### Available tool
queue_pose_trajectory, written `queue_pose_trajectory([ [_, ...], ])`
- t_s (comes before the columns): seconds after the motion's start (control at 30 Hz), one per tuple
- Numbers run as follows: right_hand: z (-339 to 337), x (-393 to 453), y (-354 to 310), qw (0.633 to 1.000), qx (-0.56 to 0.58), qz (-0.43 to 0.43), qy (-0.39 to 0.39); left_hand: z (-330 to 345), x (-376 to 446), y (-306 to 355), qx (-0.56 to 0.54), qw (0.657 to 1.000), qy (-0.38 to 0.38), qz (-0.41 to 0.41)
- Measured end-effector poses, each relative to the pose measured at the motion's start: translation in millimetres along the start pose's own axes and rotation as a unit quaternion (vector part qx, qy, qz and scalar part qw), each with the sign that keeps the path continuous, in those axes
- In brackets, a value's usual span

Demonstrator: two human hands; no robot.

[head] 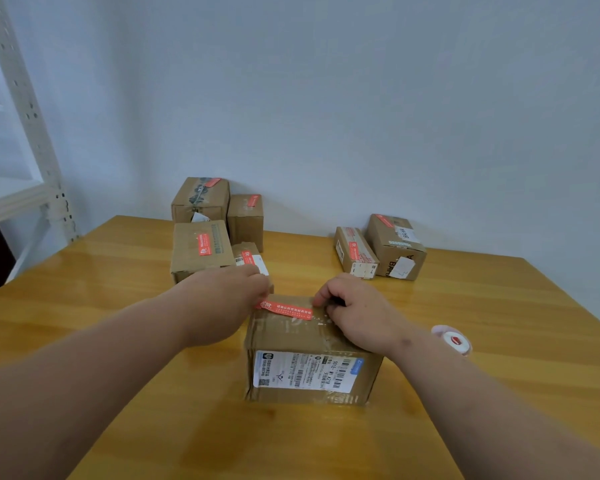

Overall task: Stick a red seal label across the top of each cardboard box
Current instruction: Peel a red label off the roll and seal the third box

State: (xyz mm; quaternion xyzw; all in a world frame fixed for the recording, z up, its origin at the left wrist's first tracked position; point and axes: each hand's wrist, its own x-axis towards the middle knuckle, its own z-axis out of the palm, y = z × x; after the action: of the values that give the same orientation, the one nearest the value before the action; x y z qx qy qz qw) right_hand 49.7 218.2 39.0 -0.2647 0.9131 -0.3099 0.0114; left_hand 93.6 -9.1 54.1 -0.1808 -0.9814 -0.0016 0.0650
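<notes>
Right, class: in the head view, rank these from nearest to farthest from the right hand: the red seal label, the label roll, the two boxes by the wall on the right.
1. Red seal label: touching the right hand, on the front box's top.
2. Label roll: on the table, to its right.
3. Two boxes: far right, by the wall.

Soft even light, table (pixel 118 306) glare, edges warped.
</notes>
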Motion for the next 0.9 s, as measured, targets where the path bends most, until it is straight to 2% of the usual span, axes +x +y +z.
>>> queue_pose_trajectory([
  [0.13, -0.5, 0.3, 0.3, 1.0, 0.0, 0.001, -0.001, 0.6, -3.6, -8.2, -0.138, 0.989, 0.011, -0.05],
  [0.4, -0.6, -0.3, -1.2, 1.0, -0.006, 0.002, -0.004, 8.1, -0.3, -4.5, -0.189, 0.977, 0.027, -0.094],
  [0.53, -0.8, -0.9, -1.9, 1.0, -0.005, 0.001, -0.008, 7.7, -1.1, -5.4, -0.291, 0.944, 0.033, -0.151],
  [0.73, -0.7, -0.4, -1.4, 1.0, -0.005, 0.006, -0.012, 11.9, -0.9, -4.4, -0.359, 0.913, 0.025, -0.191],
  [0.9, -0.5, -0.9, -1.4, 1.0, 0.0, 0.006, -0.008, 18.2, -2.0, -1.1, -0.442, 0.866, 0.033, -0.233],
])
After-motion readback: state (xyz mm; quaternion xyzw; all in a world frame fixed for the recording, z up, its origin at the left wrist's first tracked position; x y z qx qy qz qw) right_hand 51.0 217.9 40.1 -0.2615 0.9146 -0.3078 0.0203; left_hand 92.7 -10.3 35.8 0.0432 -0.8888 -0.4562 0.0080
